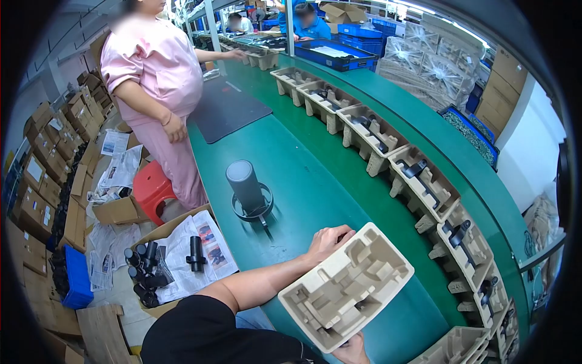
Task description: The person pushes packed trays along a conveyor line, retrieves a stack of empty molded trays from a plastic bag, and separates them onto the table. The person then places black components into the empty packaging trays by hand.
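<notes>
A beige moulded pulp tray [348,288] is tilted up over the green bench, its compartments facing me. My left hand [329,242] is closed at its upper left edge; something dark shows by the fingertips, too small to name. At the tray's lower edge, my right hand [353,350] grips from beneath, its fingers partly hidden. Beyond my left hand stands a dark grey cylinder [242,179] with a rounded top, upright in a black ring-shaped holder [270,200].
A row of pulp trays [370,136] with black parts curves along the belt. Left of the bench, a carton [227,242] holds black cylindrical parts [195,255]. A person in pink [151,67] stands by a dark mat [230,109]. A red stool [151,185] is behind.
</notes>
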A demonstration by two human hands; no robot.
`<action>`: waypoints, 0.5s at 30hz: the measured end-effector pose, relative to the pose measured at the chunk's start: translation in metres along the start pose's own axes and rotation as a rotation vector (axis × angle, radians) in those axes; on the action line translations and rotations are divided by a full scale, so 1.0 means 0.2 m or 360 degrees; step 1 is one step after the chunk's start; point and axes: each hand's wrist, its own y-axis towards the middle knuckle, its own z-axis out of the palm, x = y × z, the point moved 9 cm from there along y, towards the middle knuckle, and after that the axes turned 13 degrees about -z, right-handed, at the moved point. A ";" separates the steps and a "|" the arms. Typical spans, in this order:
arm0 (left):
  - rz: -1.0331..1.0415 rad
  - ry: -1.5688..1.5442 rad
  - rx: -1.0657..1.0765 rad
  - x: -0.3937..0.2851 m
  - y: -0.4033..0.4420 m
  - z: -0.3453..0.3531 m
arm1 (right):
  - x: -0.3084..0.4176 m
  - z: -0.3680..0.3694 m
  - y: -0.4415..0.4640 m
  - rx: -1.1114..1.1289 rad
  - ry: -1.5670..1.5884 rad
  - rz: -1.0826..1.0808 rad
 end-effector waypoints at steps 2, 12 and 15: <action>0.0003 0.0008 -0.0003 0.00 0.01 -0.01 | 0.03 0.03 0.03 0.0074 -0.0151 -0.0109; 0.0005 -0.0032 -0.0040 0.02 0.03 -0.05 | 0.11 0.02 0.14 0.0010 -0.0137 -0.0189; -0.0034 -0.0023 -0.0030 0.03 0.03 -0.06 | 0.12 0.01 0.14 -0.0066 -0.0180 -0.0214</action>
